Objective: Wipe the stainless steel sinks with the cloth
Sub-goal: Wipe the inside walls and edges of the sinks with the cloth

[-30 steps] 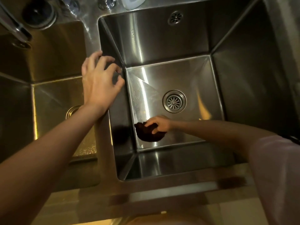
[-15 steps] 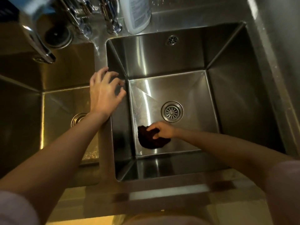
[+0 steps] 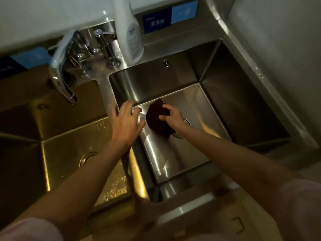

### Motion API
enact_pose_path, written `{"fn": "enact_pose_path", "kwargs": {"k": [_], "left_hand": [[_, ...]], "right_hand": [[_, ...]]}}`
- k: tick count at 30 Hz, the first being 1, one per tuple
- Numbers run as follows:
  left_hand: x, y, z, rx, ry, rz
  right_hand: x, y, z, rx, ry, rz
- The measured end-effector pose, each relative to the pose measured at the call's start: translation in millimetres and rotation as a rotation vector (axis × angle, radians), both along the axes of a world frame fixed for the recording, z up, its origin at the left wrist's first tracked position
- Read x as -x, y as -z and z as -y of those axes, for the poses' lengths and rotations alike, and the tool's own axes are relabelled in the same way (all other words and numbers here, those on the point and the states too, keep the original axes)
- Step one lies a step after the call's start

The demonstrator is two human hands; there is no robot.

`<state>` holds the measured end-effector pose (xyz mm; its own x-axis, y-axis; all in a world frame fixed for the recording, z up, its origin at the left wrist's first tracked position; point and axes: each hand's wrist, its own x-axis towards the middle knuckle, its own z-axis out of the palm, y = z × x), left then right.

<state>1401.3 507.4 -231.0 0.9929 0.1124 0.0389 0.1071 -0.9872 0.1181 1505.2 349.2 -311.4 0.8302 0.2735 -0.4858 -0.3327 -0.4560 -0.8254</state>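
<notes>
Two stainless steel sinks sit side by side. In the right sink [image 3: 243,108], my right hand [image 3: 173,117] grips a dark red cloth [image 3: 157,119] against the sink floor, near the back wall and partly over the drain [image 3: 184,126]. My left hand [image 3: 126,122] rests with spread fingers on the divider [image 3: 137,171] between the two sinks, close beside the cloth. The left sink [image 3: 69,146] lies in yellowish light with its drain [image 3: 86,158] showing.
A chrome tap [image 3: 60,79] reaches over the left sink, with valves [image 3: 106,47] behind the divider. A white spray bottle [image 3: 131,33] stands at the back rim beside a blue sign [image 3: 157,20]. A steel counter edge [image 3: 191,209] runs along the front.
My right hand has slid the cloth from the front of the right sink's floor toward the back wall. The camera has tilted up, bringing the tap and bottle into view.
</notes>
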Motion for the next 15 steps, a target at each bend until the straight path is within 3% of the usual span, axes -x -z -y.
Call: {"fn": "enact_pose_path", "kwargs": {"k": [9, 15], "left_hand": [[-43.8, -26.9, -35.4, -0.01, 0.525, 0.096], [-59.2, -21.8, -50.2, 0.045, 0.549, -0.03]], "right_hand": [[-10.7, -8.0, -24.3, -0.067, 0.529, 0.09], [-26.5, 1.6, -8.2, -0.191, 0.905, 0.068]]}}
